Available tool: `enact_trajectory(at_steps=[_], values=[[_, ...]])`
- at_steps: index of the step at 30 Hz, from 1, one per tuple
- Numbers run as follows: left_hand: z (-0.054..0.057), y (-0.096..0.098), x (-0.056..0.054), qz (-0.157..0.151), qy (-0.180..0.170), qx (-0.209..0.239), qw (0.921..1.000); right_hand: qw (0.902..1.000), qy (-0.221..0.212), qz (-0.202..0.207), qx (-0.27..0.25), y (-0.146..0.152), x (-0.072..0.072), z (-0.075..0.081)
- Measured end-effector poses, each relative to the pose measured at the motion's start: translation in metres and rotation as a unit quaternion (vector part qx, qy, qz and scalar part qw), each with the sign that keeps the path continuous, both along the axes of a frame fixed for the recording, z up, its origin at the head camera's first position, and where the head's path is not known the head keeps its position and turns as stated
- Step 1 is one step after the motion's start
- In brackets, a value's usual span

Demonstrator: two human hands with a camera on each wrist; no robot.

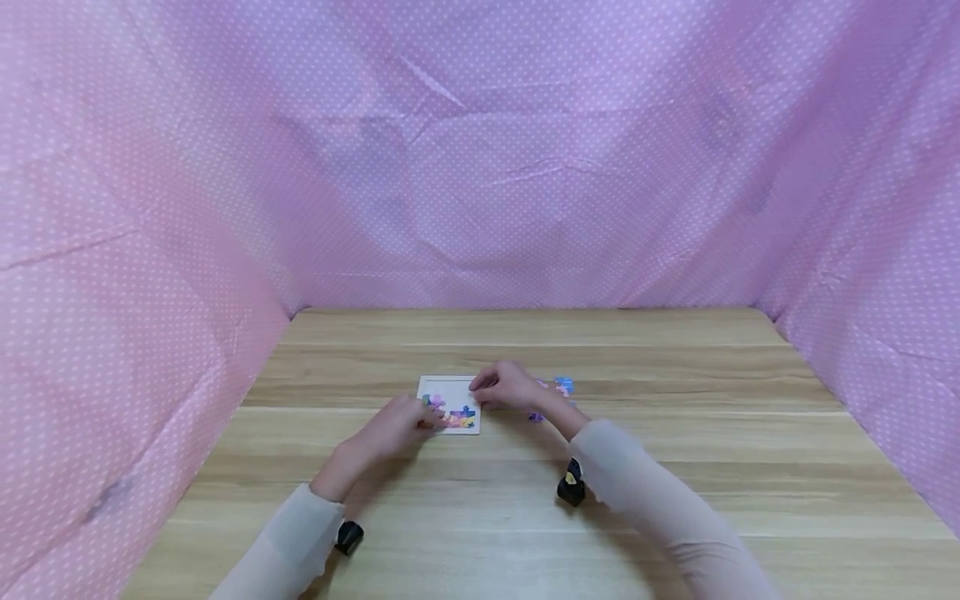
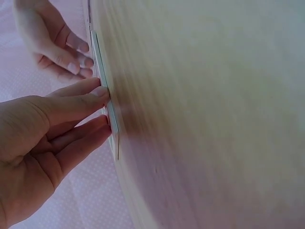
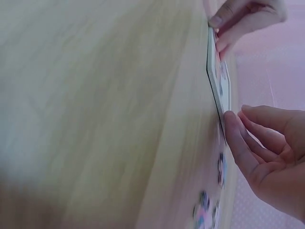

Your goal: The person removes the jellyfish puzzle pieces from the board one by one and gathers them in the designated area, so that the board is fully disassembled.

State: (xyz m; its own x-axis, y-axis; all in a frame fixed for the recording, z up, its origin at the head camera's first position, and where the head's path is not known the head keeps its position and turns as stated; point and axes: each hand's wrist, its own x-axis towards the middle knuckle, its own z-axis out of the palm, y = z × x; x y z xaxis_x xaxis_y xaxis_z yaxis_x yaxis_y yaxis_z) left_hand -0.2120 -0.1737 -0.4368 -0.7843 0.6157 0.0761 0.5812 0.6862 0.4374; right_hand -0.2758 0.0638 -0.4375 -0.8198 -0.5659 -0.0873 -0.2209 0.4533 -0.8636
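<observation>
A square white tray (image 1: 448,388) lies flat on the wooden surface (image 1: 480,517), closer to its left edge than its right, with a strip of bare wood between it and the far edge. Inside, colourful puzzle pieces (image 1: 459,419) sit along the tray's near side and partway up its left side; the rest of the tray's white bottom shows.

The two hands work at opposite sides of the tray. The left hand (image 1: 397,427) grips the near left corner, thumb against the outer rim and fingers bent over the pieces. The right hand (image 1: 510,386) is at the tray's right side, fingers bent, thumb touching the rim; whether it pinches a small piece cannot be told.

Loose pieces (image 1: 564,384) lie on the surface just right of the tray, partly hidden by the right wrist. Both arms wear pale sleeves (image 1: 648,492) and reach in over the surface, each with a small black device (image 1: 572,490) at the wrist. Pink cloth (image 1: 480,192) with white dots hangs behind the far edge and along both sides.
</observation>
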Motion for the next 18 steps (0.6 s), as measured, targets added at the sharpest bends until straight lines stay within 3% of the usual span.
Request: enact_trajectory(at_steps=[9,18], values=[[0.001,-0.001,0.0,-0.004,-0.001,0.002,1.0,0.9981,0.048,0.032,0.021,-0.024,-0.001,0.002],[0.0,-0.003,-0.001,-0.021,0.022,0.002,0.9995,0.9988,0.027,0.019,0.036,-0.045,-0.002,0.005]])
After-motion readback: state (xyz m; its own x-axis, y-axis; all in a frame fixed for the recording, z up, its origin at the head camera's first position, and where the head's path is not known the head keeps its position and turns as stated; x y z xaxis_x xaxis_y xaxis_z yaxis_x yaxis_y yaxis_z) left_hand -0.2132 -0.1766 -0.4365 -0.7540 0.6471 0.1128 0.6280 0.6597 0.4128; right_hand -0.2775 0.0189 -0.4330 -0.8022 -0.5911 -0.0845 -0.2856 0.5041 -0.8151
